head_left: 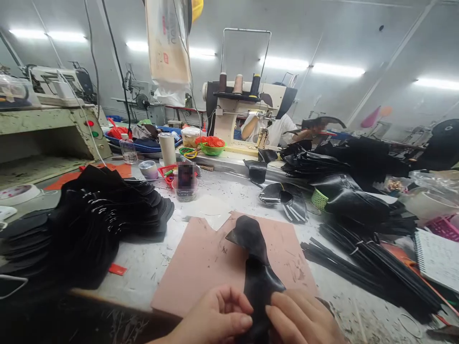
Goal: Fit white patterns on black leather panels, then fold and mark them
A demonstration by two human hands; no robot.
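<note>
Both hands are down at the near edge of the bench, pinching the same black leather piece [256, 267] between them. The left hand [215, 317] has its fingers curled in, thumb and fingertips clamped on the near end of the piece; the right hand [299, 317] grips it from the other side, thumb touching the leather. The rest of the piece runs away from the hands and lies on a pink cutting mat [201, 263], which sits right under and just ahead of both hands.

Off to the left of the left hand there's a big fanned stack of black cut pieces [93, 220]. To the right of the right hand, a bundle of thin black strips [366, 267], and past that a spiral notebook [439, 258]. Well ahead of the hands, a sewing machine [240, 112] with thread cones on top, and a small green basket [319, 198] over by more black leather.
</note>
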